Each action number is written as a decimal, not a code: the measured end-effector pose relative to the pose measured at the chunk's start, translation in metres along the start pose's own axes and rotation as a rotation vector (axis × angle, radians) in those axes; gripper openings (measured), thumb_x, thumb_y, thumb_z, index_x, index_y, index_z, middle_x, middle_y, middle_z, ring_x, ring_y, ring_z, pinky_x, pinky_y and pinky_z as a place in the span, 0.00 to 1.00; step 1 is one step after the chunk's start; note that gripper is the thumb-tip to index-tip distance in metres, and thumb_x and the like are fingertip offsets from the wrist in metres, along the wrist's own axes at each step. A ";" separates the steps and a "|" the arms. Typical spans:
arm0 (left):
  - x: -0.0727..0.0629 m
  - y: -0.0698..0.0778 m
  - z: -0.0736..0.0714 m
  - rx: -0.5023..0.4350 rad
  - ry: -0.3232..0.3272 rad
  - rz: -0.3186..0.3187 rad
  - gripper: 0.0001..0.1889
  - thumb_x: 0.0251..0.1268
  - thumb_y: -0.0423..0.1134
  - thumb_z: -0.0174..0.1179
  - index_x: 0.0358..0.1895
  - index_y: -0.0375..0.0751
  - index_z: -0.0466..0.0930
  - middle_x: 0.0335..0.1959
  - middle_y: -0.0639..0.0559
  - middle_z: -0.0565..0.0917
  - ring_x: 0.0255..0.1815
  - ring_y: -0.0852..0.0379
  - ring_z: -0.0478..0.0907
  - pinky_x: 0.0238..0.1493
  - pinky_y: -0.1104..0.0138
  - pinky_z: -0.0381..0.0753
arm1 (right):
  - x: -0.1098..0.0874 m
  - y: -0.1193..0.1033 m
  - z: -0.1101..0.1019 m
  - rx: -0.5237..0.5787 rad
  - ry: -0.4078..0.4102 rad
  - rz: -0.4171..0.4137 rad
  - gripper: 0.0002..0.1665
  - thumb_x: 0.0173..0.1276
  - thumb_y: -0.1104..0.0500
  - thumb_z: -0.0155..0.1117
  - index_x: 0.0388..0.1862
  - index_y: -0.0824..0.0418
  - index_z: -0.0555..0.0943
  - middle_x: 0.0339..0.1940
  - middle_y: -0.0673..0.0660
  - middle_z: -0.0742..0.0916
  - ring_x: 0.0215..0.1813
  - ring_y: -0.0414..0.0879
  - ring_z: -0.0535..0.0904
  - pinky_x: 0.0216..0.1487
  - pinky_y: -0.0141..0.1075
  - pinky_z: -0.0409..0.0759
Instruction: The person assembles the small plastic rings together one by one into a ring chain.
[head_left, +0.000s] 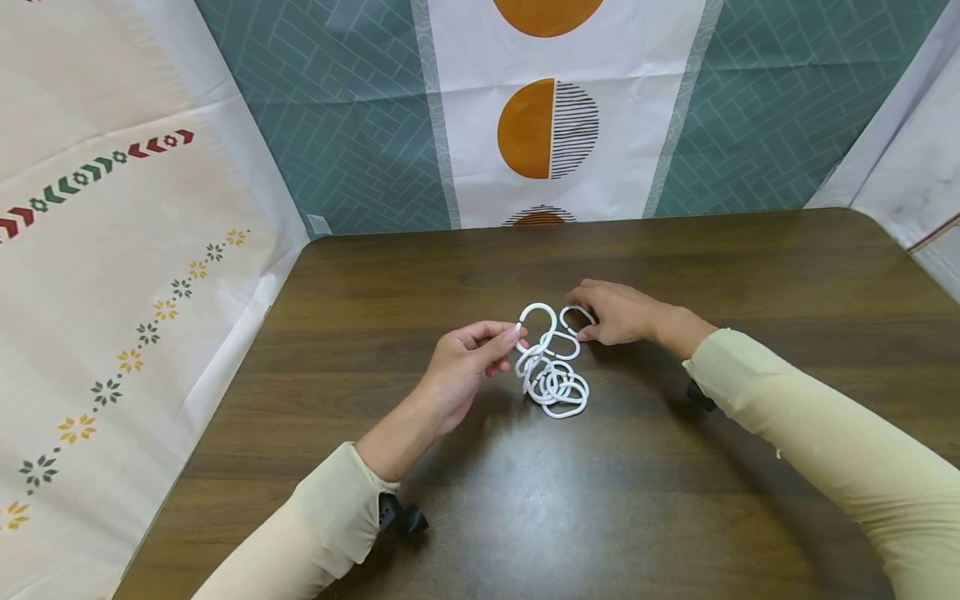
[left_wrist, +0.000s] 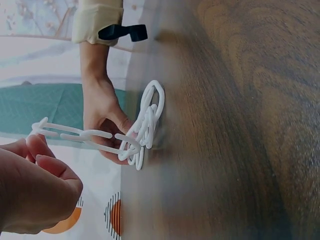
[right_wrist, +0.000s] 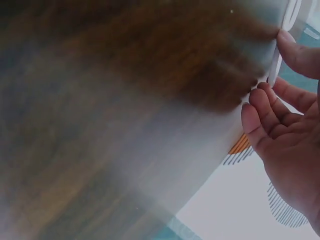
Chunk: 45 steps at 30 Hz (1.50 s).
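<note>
Several white C-shaped plastic curtain rings are hooked into one another in a small heap (head_left: 555, 385) at the middle of the table. My left hand (head_left: 472, 362) pinches an upper ring (head_left: 538, 306) between thumb and fingers, holding it raised off the tabletop. From there the linked rings run down to the heap, as the left wrist view shows with a stretched link (left_wrist: 95, 133). On the far right side of the heap, my right hand (head_left: 618, 312) holds another ring (head_left: 576, 308) by its edge, thumb against fingers, low over the wood.
The brown wooden table (head_left: 337, 333) has its far edge against a green and white patterned cloth (head_left: 360, 150). A white embroidered cloth (head_left: 97, 275) hangs along the left side. Dark wrist straps (head_left: 401, 517) sit at both cuffs.
</note>
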<state>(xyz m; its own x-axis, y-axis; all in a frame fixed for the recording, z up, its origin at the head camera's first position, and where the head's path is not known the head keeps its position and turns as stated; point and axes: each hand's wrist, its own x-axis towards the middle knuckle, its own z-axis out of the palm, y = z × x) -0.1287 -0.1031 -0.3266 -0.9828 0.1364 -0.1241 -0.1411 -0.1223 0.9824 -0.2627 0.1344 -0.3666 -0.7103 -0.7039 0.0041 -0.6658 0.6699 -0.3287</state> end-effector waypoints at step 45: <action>0.002 0.000 0.008 0.029 -0.038 -0.002 0.10 0.67 0.36 0.61 0.44 0.32 0.82 0.30 0.56 0.84 0.24 0.62 0.73 0.31 0.71 0.67 | -0.034 -0.070 -0.082 0.085 0.330 -0.324 0.24 0.51 0.57 0.76 0.49 0.59 0.82 0.32 0.48 0.77 0.35 0.40 0.74 0.37 0.33 0.74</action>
<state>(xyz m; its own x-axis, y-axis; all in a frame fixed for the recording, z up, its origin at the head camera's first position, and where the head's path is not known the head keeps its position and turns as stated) -0.1293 -0.0953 -0.3258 -0.9771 0.1744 -0.1217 -0.1395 -0.0939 0.9858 -0.2113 0.1308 -0.2662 -0.5124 -0.7518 0.4150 -0.8541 0.3962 -0.3369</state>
